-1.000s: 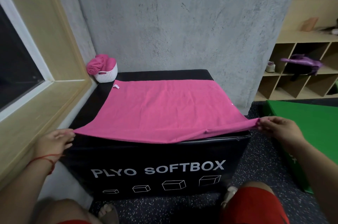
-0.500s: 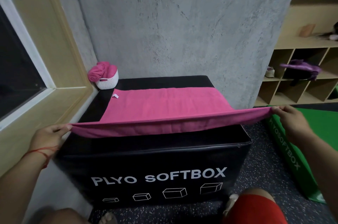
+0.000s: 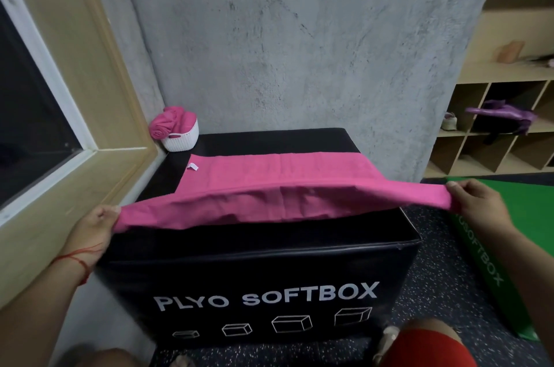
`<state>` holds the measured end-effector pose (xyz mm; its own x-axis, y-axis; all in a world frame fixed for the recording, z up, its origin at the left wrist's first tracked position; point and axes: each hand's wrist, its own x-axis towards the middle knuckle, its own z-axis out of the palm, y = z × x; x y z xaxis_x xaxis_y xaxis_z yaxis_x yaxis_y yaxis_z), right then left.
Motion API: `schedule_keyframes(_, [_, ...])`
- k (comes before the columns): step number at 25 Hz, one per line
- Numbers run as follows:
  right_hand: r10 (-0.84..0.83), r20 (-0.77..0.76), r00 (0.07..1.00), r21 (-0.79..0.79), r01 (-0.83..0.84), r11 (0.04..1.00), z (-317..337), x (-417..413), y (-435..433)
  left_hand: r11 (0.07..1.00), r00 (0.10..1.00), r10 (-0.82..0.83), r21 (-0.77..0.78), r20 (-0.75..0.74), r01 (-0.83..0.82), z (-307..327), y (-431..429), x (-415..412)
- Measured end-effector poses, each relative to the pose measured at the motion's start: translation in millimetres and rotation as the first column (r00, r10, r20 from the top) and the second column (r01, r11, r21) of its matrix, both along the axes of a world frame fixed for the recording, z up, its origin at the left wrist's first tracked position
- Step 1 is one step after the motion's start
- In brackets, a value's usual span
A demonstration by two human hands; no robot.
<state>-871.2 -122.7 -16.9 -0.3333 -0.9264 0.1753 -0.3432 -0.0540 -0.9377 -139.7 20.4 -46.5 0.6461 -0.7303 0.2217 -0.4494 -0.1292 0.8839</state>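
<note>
A pink towel (image 3: 278, 168) lies across the top of a black box marked PLYO SOFTBOX (image 3: 260, 270). Its near edge is lifted off the box and stretched between my hands, hanging as a fold above the box's middle. My left hand (image 3: 93, 225) pinches the near left corner. My right hand (image 3: 479, 201) pinches the near right corner, out past the box's right side. The far strip of the towel, with a small white tag, rests flat on the box.
A white basket (image 3: 181, 138) holding rolled pink towels sits at the box's back left corner against the concrete wall. A wooden window frame (image 3: 90, 162) runs along the left. A green soft box (image 3: 515, 246) lies on the floor at right, with wooden cubby shelves (image 3: 491, 150) behind.
Both hands have lifted the towel's near edge and carried it away from me over the box, so less towel lies flat and the box's front top is bare.
</note>
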Motion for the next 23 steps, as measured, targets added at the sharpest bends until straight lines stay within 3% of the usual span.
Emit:
schedule_keyframes(4, [-0.063, 0.066, 0.996, -0.057, 0.067, 0.996, -3.2, -4.2, -12.6, 0.996, 0.999, 0.033, -0.078, -0.029, -0.035, 9.5, -6.9, 2.9])
schedule_keyframes(8, [-0.088, 0.016, 0.996, -0.090, 0.089, 0.992, -5.9, 1.5, -33.3, 0.998, 0.999, 0.025, -0.052, -0.023, -0.026, -5.2, -29.6, 38.0])
schedule_keyframes(13, [-0.151, -0.011, 0.988, -0.069, 0.150, 0.986, -11.7, 12.3, -74.3, 0.998, 0.999, 0.046, -0.032, -0.022, -0.047, 19.8, -59.5, 5.9])
schedule_keyframes(23, [-0.211, -0.059, 0.976, -0.101, 0.205, 0.974, -8.5, 53.5, -241.3, 0.995, 0.996, 0.084, -0.062, 0.041, -0.081, 22.1, -240.3, 42.2])
